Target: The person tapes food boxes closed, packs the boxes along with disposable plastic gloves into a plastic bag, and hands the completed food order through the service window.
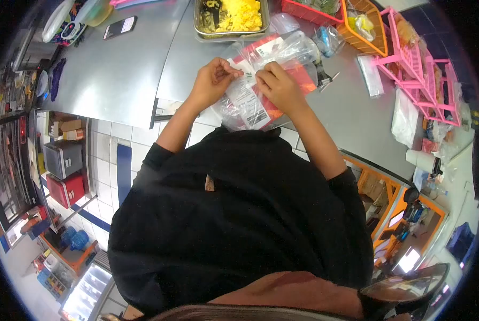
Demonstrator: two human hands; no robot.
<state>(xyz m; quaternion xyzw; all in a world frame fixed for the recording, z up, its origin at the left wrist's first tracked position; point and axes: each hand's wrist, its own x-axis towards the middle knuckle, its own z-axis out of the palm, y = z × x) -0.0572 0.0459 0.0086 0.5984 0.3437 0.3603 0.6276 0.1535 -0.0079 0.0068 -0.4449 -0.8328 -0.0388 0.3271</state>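
Note:
Both hands are over clear plastic bags [231, 113] and a red and white printed packet [248, 101] at the table's front edge. My left hand [214, 80] has its thumb and fingertips pinched together at the plastic on the packet's left side. On the right side, my right hand [280, 88] has its fingers curled and pressed on the clear plastic. What lies between the fingertips is too small to make out. Just beyond the hands is a metal tray [197, 24] with yellow crumbly food [242, 15] and a dark utensil in it.
A phone [120, 27] lies on the steel table [116, 69] at the left. To the right are a red basket [314, 13], an orange basket [376, 40], a pink rack [410, 69], a white packet [370, 76] and a white cup [422, 160].

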